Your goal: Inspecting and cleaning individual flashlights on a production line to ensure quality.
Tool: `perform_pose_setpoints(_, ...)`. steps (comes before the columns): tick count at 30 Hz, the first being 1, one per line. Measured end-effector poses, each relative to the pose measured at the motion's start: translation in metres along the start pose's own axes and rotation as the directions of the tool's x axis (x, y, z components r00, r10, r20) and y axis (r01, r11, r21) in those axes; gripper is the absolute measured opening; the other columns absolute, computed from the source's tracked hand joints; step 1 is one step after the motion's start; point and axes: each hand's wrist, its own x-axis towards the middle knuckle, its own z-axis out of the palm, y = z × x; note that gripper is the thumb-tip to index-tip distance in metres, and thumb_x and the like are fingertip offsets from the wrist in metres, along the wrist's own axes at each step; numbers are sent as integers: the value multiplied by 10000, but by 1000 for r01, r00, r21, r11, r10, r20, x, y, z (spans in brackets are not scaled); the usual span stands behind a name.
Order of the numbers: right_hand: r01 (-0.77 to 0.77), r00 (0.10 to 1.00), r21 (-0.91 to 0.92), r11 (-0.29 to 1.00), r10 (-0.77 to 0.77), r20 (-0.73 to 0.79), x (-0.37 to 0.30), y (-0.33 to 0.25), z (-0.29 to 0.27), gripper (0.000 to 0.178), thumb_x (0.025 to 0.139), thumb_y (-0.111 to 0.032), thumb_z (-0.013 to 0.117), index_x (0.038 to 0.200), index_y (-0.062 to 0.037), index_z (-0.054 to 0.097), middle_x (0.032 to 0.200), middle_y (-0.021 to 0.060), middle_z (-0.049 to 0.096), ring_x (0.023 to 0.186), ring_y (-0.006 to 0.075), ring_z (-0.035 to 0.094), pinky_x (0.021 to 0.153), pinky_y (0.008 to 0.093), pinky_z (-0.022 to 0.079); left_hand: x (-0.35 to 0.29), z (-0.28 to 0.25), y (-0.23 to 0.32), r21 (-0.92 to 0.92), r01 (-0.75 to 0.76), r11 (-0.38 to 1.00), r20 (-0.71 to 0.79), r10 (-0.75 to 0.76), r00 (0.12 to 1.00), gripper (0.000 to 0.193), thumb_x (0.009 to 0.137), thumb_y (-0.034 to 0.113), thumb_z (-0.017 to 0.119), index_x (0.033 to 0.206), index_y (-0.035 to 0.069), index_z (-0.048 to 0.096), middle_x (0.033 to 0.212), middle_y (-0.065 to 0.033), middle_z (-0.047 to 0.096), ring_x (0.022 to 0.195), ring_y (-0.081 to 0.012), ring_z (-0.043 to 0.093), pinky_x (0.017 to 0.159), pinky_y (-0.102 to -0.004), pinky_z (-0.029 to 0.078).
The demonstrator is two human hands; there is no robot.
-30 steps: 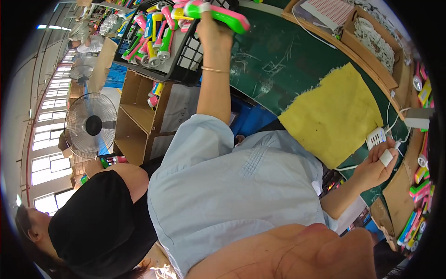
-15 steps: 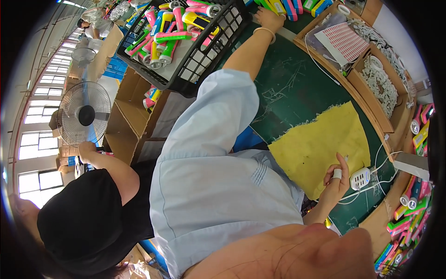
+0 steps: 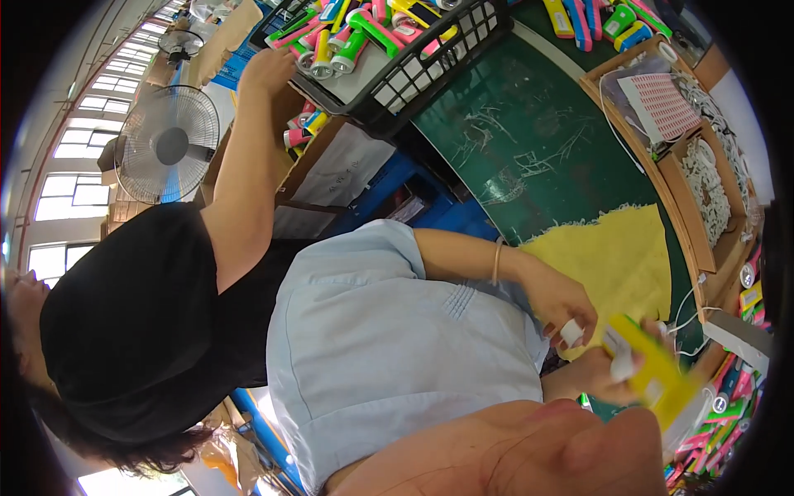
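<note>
My left hand (image 3: 562, 307), with a band at its wrist, has come down over the near edge of a yellow cloth (image 3: 620, 256). Its fingers are curled inward; a small white patch shows at the fingertips, and I cannot tell whether it is tape or a held piece. Just beside it, my right hand (image 3: 602, 374) grips a yellow flashlight (image 3: 662, 384) with a pale panel. Motion smears both that hand and the flashlight. White wrapping shows on one of the right fingers.
A black plastic crate (image 3: 397, 99) holds several colourful flashlights. More flashlights (image 3: 585, 21) lie at the table's far end. A cardboard tray (image 3: 699, 198) of white cords lines one side of the green table (image 3: 529, 140). A co-worker's hand (image 3: 269, 73) reaches to the crate's edge.
My left hand has moved from the table's far end back to the cloth. A yellow flashlight is now in my right hand, which was empty. The co-worker's arm has risen to the crate.
</note>
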Motion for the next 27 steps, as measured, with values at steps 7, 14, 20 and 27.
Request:
perform_pose_setpoints(7, -94, 746, -613, 784, 464, 479, -22, 28, -10, 419, 860, -222, 513, 1161, 55, 422, 1060, 139, 533, 964, 246, 495, 829, 345, 388, 7, -23, -35, 238, -164, 957, -639, 282, 716, 535, 777, 247, 632, 1184, -2, 389, 889, -70, 541, 853, -163, 533, 715, -277, 466)
perform_pose_setpoints(14, -515, 753, -395, 761, 622, 215, -27, 36, -37, 309, 912, -204, 427, 1111, 21, 499, 927, 62, 570, 746, 89, 514, 655, 205, 420, 30, -25, 7, -406, -283, 869, -709, -104, 697, 254, 830, 245, 563, 951, 55, 445, 772, -72, 538, 658, -180, 564, 594, -311, 491)
perform_pose_setpoints(20, -597, 710, -384, 704, 687, 154, -32, 36, -46, 263, 883, -88, 417, 1123, -17, 500, 715, 1, 494, 549, 42, 415, 482, 158, 318, 53, -43, 38, -602, -329, 727, -607, -150, 780, 269, 850, 288, 518, 963, 62, 428, 760, -105, 536, 598, -205, 550, 524, -327, 487)
perform_pose_setpoints(27, -621, 742, -350, 701, 670, 27, -22, 23, -37, 317, 917, -204, 403, 1182, -38, 456, 585, -32, 401, 490, 27, 336, 416, 167, 229, 64, -51, 30, -485, -235, 842, -717, -229, 659, 275, 776, 152, 513, 1014, 37, 435, 753, -106, 535, 578, -202, 544, 503, -350, 477)
